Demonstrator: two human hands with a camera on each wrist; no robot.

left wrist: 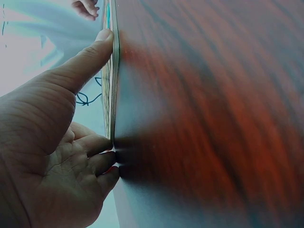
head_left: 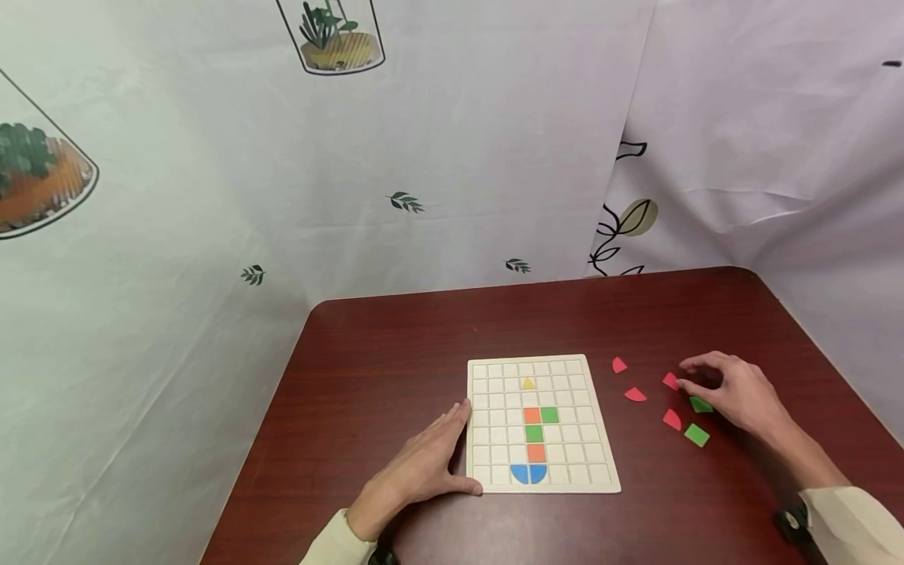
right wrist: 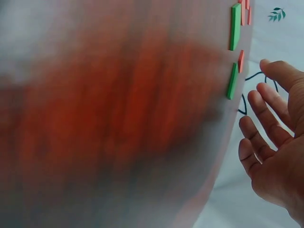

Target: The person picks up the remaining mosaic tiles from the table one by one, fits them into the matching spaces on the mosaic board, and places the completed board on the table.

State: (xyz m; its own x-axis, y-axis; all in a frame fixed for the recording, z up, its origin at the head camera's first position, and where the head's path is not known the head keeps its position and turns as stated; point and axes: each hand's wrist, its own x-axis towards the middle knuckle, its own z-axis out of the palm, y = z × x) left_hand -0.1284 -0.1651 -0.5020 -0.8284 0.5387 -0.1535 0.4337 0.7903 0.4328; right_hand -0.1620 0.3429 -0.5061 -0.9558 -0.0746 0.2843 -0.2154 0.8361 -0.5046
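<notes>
A cream grid board lies flat on the table, holding one yellow triangle, orange squares, green squares and two blue quarter-round pieces. My left hand touches the board's left edge with its fingers, its thumb at the near left corner. Over the loose pieces at the right is my right hand, fingers bent loosely and apart. Its fingertips are nearest a red quarter-round piece. In the right wrist view, the right hand holds nothing, above the table.
Other loose red quarter-round pieces lie right of the board. Two loose green squares are near the right hand, one partly beneath it. The dark red-brown table meets a patterned white cloth at the back.
</notes>
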